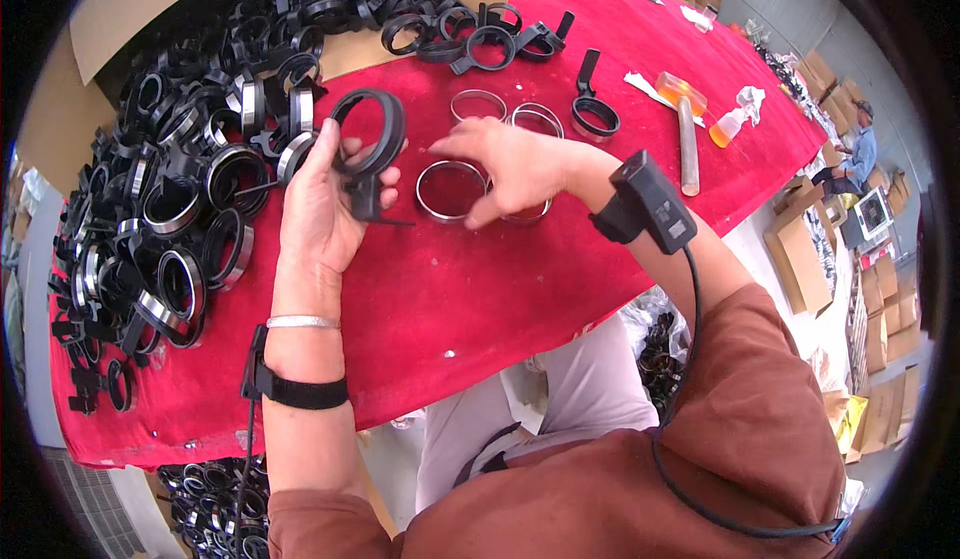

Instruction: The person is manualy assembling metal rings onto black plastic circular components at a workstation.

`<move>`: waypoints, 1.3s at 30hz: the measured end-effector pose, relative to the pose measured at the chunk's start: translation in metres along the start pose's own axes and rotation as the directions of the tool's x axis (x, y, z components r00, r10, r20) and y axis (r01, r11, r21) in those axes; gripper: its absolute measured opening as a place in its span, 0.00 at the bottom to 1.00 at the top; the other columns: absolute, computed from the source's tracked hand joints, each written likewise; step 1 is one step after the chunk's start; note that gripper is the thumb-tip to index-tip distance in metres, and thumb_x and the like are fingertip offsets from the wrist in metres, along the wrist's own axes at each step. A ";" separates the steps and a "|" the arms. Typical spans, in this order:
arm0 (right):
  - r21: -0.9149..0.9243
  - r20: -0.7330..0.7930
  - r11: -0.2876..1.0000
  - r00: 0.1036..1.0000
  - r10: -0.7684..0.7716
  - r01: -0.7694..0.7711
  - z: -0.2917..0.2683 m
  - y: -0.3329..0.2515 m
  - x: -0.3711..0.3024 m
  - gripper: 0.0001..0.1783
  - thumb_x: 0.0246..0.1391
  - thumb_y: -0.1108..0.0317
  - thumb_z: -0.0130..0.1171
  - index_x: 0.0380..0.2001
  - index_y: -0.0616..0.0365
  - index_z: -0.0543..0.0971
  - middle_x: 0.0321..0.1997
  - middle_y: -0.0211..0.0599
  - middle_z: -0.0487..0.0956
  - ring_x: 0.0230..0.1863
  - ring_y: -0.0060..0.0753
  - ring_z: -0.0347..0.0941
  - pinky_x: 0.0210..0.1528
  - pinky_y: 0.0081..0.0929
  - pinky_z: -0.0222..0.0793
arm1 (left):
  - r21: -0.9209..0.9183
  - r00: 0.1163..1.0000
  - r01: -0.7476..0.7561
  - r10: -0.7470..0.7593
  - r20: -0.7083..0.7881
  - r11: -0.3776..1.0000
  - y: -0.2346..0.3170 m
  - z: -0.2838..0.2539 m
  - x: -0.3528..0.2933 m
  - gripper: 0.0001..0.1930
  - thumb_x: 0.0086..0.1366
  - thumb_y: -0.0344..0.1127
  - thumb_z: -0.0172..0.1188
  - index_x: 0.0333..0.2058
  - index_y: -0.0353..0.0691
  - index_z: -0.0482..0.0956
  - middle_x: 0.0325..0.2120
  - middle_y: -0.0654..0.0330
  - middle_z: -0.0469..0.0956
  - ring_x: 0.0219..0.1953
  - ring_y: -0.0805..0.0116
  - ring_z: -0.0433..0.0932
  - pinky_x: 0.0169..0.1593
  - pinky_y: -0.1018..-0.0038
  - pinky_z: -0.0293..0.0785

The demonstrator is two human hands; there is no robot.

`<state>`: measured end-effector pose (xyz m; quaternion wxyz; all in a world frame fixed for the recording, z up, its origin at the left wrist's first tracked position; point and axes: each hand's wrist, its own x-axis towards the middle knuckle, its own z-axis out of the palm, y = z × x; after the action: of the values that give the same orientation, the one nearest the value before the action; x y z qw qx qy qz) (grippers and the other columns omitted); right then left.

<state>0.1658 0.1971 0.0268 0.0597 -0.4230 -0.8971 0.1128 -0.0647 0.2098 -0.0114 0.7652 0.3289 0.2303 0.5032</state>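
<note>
My left hand (318, 199) is closed around a black plastic ring with a tab (396, 131), held up above the red-covered table. Thumb and fingers grip its lower side, and the tab points down past the fingers. To its right, my right hand (515, 164) reaches over a thin silver metal ring (420, 202) lying on the cloth. Its fingers and thumb are spread apart above and beside that ring; whether they touch it is unclear. More thin metal rings (538, 108) lie behind and partly under this hand.
A large heap of black rings (170, 204), several with silver bands, covers the table's left and back beside a cardboard box (160, 4). At the right lie another tabbed black ring (587, 84), a mallet (688, 149) and a spray bottle (727, 129). A person (858, 154) sits farther right.
</note>
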 end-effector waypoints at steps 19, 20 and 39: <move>-0.142 0.160 0.990 0.987 0.017 0.006 -0.014 -0.021 0.023 0.38 0.37 0.52 0.65 0.48 0.69 0.69 0.41 0.57 0.73 0.46 0.54 0.70 0.50 0.37 0.67 | -0.286 0.968 -0.045 0.112 0.222 0.957 0.005 -0.011 0.004 0.17 0.70 0.46 0.42 0.45 0.39 0.66 0.37 0.48 0.73 0.36 0.57 0.76 0.38 0.64 0.75; -0.080 0.244 0.996 0.969 -0.029 0.050 -0.014 -0.021 0.020 0.42 0.34 0.58 0.67 0.53 0.67 0.65 0.48 0.57 0.70 0.51 0.54 0.67 0.54 0.36 0.64 | -0.256 0.969 -0.035 0.096 0.228 0.966 0.004 -0.010 0.004 0.18 0.71 0.48 0.39 0.47 0.40 0.65 0.37 0.50 0.74 0.34 0.58 0.76 0.35 0.65 0.74; -0.427 -0.298 0.855 0.847 -0.441 0.295 0.014 -0.033 -0.033 0.40 0.27 0.75 0.65 0.52 0.59 0.66 0.48 0.49 0.67 0.45 0.48 0.66 0.48 0.36 0.68 | -0.016 0.972 -0.187 0.187 0.139 0.982 0.003 0.011 -0.003 0.20 0.71 0.47 0.33 0.50 0.41 0.65 0.42 0.49 0.75 0.32 0.61 0.76 0.33 0.68 0.74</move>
<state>0.1596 0.1489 0.0207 0.1757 -0.2571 -0.9375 -0.1552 -0.0606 0.2055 -0.0016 0.7291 0.3825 0.1434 0.5491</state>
